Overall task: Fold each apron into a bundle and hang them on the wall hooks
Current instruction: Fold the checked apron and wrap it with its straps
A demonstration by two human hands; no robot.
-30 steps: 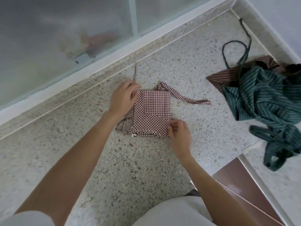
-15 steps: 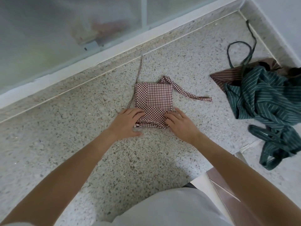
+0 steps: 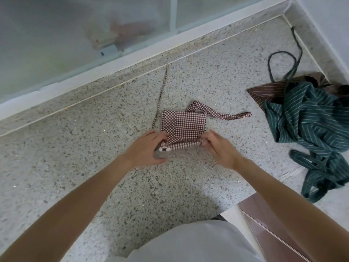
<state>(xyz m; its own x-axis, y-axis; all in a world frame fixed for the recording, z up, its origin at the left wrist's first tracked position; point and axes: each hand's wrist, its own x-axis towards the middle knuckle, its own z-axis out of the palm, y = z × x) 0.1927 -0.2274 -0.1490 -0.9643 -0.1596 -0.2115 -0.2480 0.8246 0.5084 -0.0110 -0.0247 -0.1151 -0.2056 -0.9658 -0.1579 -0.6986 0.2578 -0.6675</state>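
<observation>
A brown-and-white checked apron [image 3: 184, 124] lies folded into a small rectangle on the speckled floor [image 3: 94, 167]. Its near edge is rolled up into a narrow tube. My left hand [image 3: 146, 147] grips the left end of that roll and my right hand [image 3: 220, 146] grips the right end. One checked strap [image 3: 222, 115] trails to the right, and a thin strap [image 3: 160, 95] runs away toward the window. A green striped apron [image 3: 309, 127] lies crumpled at the right, over a brown striped apron [image 3: 266, 91].
A frosted glass window with a white sill [image 3: 113, 63] runs along the far side. The wall corner [image 3: 321, 35] is at the upper right. A brown step or panel [image 3: 264, 220] sits at the lower right, near my white-clothed knee.
Both hands moved to the apron's near edge and have lifted and rolled it away from me, so the folded rectangle looks shorter.
</observation>
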